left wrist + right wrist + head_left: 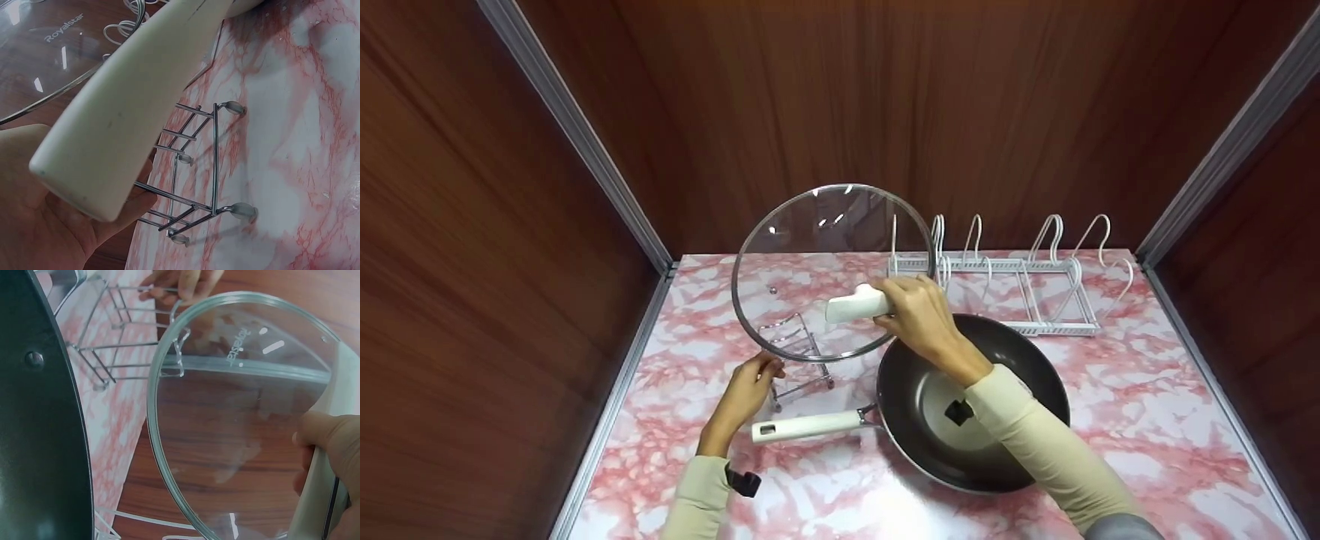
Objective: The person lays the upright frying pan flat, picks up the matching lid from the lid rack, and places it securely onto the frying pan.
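My right hand grips the white handle of a round glass pan lid with a metal rim. The lid is raised and tilted, and its lower rim overlaps a small chrome wire rack in the head view. My left hand holds that rack at its left side; its fingers show at the rack's wires in the right wrist view. To the right is a dark frying pan on the table. The pan's white handle passes in front of my left hand in the left wrist view.
A white wire rack with several curved dividers stands at the back right, behind the pan. Dark wood-look panels enclose the pink marbled table at the back and sides. Metal strips run along the panel corners.
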A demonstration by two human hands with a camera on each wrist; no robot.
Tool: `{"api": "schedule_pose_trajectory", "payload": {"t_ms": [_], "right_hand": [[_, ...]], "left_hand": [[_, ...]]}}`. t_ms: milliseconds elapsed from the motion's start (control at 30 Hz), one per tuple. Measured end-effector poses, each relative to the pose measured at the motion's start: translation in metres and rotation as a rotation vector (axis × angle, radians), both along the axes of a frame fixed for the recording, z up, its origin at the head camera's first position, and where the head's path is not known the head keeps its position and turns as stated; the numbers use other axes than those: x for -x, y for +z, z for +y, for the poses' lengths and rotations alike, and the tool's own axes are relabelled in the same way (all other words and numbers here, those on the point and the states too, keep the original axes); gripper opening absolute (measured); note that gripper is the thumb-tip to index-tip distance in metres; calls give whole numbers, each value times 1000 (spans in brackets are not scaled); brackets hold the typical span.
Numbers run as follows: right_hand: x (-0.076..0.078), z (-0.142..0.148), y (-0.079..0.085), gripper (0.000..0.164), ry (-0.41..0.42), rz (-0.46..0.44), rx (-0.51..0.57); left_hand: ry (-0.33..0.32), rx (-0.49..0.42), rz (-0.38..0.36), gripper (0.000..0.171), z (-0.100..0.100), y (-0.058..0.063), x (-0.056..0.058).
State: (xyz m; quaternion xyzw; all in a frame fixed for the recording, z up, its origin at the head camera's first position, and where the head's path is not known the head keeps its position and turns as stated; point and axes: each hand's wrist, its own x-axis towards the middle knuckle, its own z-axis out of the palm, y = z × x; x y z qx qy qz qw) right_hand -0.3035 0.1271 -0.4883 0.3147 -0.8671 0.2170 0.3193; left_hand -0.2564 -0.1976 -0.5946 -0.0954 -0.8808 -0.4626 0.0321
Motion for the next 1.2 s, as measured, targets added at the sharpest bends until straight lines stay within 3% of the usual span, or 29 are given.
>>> {"api": "schedule_pose_trajectory", "payload": {"t_ms": [633,1200], "right_hand": [[-8,8,0,38,-37,23,-36],[-12,17,-2,35,-57,76,-29]], "left_hand": [[24,11,-23,14,1,3,-2],[33,-1,26,17,4,10,-3]]}}
